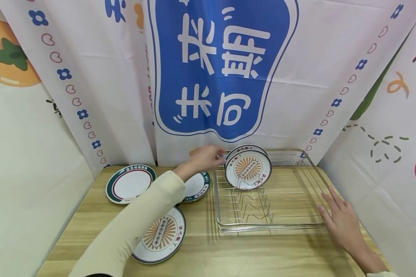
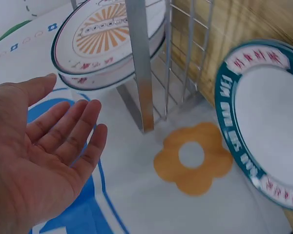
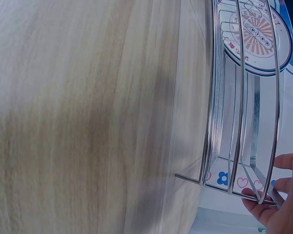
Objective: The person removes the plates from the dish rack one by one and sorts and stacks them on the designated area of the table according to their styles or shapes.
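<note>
Two white plates with an orange sunburst print stand on edge in the wire dish rack (image 1: pixel 270 227), the front plate (image 1: pixel 248 169) overlapping the one behind. My left hand (image 1: pixel 208 157) is at the left of these plates with nothing in it. In the left wrist view its palm faces up, fingers spread, thumb tip close to the rim of the nearer plate (image 2: pixel 100 36). My right hand (image 1: pixel 343 221) touches the rack's right side with its fingers extended. The right wrist view has the fingertips (image 3: pixel 256 200) around the rack's corner wires.
On the wooden table, left of the rack, lie a green-rimmed plate (image 1: pixel 131 182), more green-rimmed plates (image 1: pixel 195 186) partly behind my left arm, and a sunburst plate (image 1: pixel 161 234) nearer me. A printed cloth (image 1: pixel 124 96) hangs right behind the table.
</note>
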The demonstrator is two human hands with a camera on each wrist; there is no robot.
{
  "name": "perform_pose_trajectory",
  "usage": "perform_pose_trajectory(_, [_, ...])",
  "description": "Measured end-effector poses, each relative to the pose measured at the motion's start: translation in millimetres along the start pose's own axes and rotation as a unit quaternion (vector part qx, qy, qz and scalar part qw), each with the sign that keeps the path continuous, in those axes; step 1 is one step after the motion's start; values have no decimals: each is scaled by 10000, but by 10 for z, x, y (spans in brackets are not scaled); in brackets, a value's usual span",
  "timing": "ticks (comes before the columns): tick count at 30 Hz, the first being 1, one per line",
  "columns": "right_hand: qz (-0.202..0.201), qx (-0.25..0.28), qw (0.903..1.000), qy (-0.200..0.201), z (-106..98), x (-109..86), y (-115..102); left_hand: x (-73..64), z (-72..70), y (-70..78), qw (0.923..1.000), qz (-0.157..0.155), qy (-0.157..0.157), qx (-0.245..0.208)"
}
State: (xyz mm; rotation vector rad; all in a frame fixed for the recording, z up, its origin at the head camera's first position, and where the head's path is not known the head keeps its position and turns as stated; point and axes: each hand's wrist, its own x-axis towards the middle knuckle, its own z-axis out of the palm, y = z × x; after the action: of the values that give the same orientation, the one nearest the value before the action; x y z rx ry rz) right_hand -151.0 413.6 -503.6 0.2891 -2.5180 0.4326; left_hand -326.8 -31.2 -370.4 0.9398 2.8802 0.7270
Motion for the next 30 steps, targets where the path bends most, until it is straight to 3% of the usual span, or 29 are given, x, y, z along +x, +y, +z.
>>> perform_pose_trajectory(5, [2, 23, 10000, -49, 18, -3, -33, 171, 163, 40, 9998, 134, -110, 11])
perform_pose_trajectory(9, [49, 26, 10000, -79, 20, -10, -35, 280, 275, 93, 9999, -34, -112, 5])
perform_pose_trajectory(16, [14, 30, 10000, -16, 4, 6, -12, 460, 362, 220, 9986, -203, -426, -225])
perform_pose_trajectory(24, [-25, 44, 10000, 50, 3, 0, -7, 539, 434, 267, 9951, -718, -627, -258])
perform_pose_trajectory(30, [-42, 63, 10000, 65, 6, -1, -13, 563, 469, 334, 9924, -784, -940, 138])
